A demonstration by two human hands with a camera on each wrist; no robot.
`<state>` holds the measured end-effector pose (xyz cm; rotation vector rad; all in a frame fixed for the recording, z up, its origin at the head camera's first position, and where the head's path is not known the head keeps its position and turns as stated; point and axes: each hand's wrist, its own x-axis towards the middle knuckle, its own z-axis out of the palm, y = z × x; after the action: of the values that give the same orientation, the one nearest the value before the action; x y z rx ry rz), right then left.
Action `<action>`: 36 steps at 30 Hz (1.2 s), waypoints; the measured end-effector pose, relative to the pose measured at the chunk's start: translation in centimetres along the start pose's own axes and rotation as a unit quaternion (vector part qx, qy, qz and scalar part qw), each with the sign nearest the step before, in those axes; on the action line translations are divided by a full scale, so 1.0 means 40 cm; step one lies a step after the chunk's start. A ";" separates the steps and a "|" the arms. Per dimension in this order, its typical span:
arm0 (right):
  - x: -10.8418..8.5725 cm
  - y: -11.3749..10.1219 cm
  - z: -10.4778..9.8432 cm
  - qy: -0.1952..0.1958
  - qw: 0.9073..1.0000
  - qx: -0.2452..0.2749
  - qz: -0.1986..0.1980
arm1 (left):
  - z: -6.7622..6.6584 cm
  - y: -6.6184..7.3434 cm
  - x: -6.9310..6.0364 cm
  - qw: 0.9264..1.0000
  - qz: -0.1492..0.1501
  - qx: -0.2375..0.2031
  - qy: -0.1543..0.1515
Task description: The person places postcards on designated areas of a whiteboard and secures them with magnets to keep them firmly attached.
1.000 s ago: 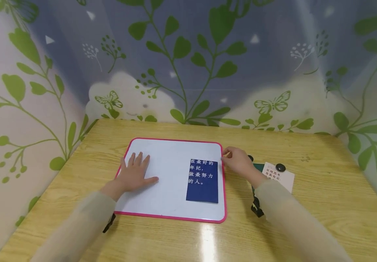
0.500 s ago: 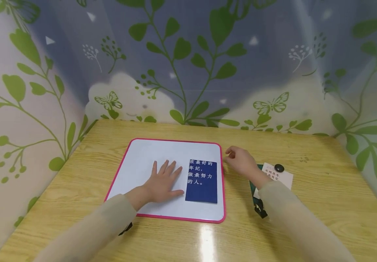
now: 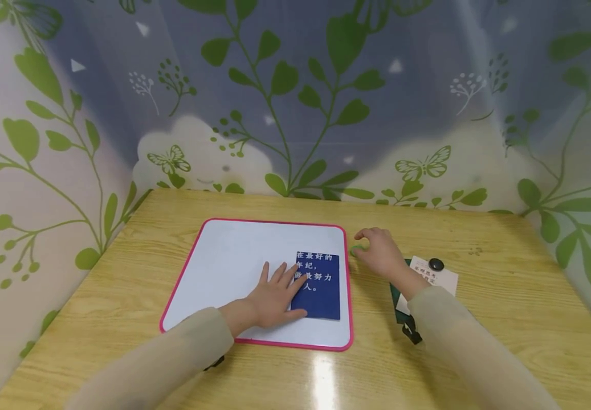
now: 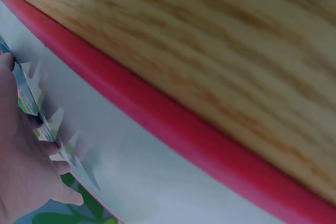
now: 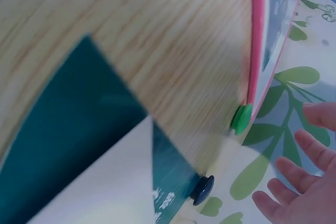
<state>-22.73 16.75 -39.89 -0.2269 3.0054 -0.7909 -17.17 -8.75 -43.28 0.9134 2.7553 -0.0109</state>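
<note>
A whiteboard (image 3: 239,245) with a pink rim lies flat on the table. On its right part is a dark blue card (image 3: 321,302) with white Chinese writing. My left hand (image 3: 274,297) is spread over the board, its fingertips over the card's left side. Just off the board's right edge, my right hand (image 3: 379,250) hovers around a green round magnet (image 3: 357,250). In the right wrist view that green magnet (image 5: 241,119) sits against the pink rim, and the fingers (image 5: 315,150) are loosely bent, with a gap between them and it.
Right of the board lie a dark green card (image 3: 395,296) and a white printed card (image 3: 446,279), overlapping. A black round magnet (image 3: 436,264) sits on the white card. Leaf-patterned cloth (image 3: 295,114) rises behind the wooden table (image 3: 505,273).
My left hand has slid right across the whiteboard onto the blue card. My right hand has drawn slightly right from the board's edge, and the green magnet now shows beneath it.
</note>
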 end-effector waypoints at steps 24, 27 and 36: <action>0.007 0.032 0.017 -0.014 0.994 -0.105 0.010 | -0.001 0.012 0.009 1.000 -0.004 -0.011 0.015; 0.009 0.037 0.019 -0.021 0.993 -0.114 0.012 | -0.005 0.016 0.006 1.000 -0.003 -0.009 0.019; 0.022 0.049 0.030 -0.034 0.989 -0.139 0.028 | 0.002 0.008 0.011 1.000 -0.006 0.003 0.012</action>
<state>-23.77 17.71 -41.87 -0.1708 3.0328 -0.3496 -17.33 -8.25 -43.43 0.9034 2.7841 -0.0093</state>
